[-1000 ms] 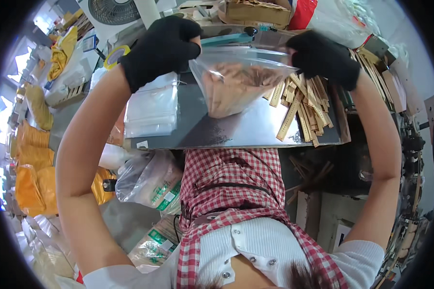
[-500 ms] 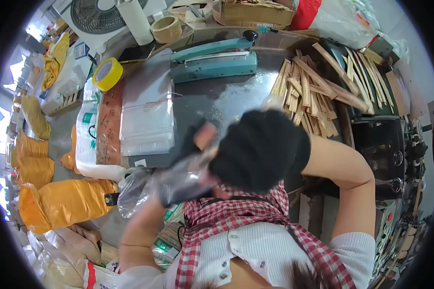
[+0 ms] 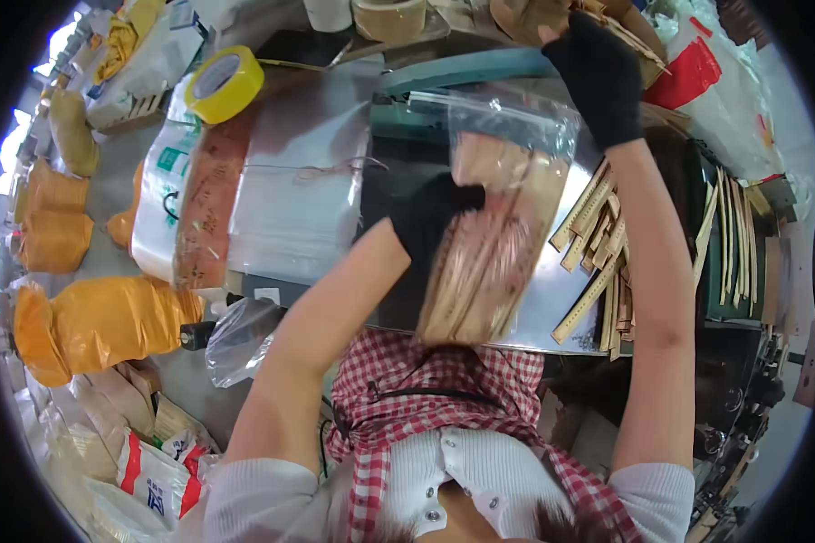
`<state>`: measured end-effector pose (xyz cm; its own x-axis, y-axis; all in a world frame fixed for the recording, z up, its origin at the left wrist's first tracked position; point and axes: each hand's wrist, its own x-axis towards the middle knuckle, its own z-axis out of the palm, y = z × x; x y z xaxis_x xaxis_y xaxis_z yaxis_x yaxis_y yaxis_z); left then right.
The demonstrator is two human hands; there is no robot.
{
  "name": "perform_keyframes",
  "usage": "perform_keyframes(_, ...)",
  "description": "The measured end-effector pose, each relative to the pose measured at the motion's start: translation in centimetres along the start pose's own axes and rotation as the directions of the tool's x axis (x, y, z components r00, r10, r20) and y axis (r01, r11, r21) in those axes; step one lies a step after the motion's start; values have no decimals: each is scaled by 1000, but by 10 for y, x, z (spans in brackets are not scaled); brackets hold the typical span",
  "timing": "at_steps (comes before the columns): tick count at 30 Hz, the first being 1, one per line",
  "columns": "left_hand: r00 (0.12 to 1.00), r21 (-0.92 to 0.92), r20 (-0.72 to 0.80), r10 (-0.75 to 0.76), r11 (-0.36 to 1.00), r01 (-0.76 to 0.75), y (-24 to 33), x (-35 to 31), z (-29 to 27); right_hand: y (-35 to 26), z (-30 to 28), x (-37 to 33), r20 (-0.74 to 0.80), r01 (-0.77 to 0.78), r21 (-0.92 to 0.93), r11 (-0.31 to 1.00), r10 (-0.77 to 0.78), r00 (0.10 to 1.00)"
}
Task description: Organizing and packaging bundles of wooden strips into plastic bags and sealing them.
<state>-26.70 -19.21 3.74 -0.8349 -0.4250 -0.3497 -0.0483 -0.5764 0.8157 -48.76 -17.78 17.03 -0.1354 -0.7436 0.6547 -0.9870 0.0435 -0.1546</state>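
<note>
Just past the checked apron (image 3: pixel 439 371), the clear bag (image 3: pixel 493 262) reaches down to the near edge of the table (image 3: pixel 539 312), packed with what look like flat wooden strips. From where I stand, I'd judge it moderately heavy: stiff along its filled length, limp and slippery where the plastic runs loose, and hardly fragile, though a sharp corner might split the film. The black-gloved left hand (image 3: pixel 439 213) grips the bag by its left side, thumb laid over the front, other fingers hidden. That seems a sound place, around the bundle itself; pinching just the slack top would let the load sag. Loose strips (image 3: pixel 589 306) lie to the right. Farther off, the bag's flat mouth overlaps the blue-green sealer (image 3: pixel 471 68) in my view, and the gloved right hand (image 3: pixel 598 81) is at the lever's far end; I can't tell whether it is closed around it.
</note>
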Motion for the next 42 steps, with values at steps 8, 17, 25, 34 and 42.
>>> perform_keyframes(8,993,-241,104,-51,968,75,-10,52,-28,80,72,-106,-103,-96,153,984,112,988)
perform_keyframes(17,904,377,-315,290,912,-161,-57,-53,-35,86,127,-136,-443,-43,251,967,155,883)
perform_keyframes(25,796,461,-514,318,885,-56,-79,-189,-39,46,89,-130,-291,-170,269,948,249,924)
perform_keyframes(34,308,466,-794,524,200,862,-138,-395,-164,-143,77,-217,893,-766,323,-556,-88,441)
perform_keyframes(42,362,359,-928,85,451,817,-159,-389,-273,-392,115,-163,374,-318,926,204,-613,696)
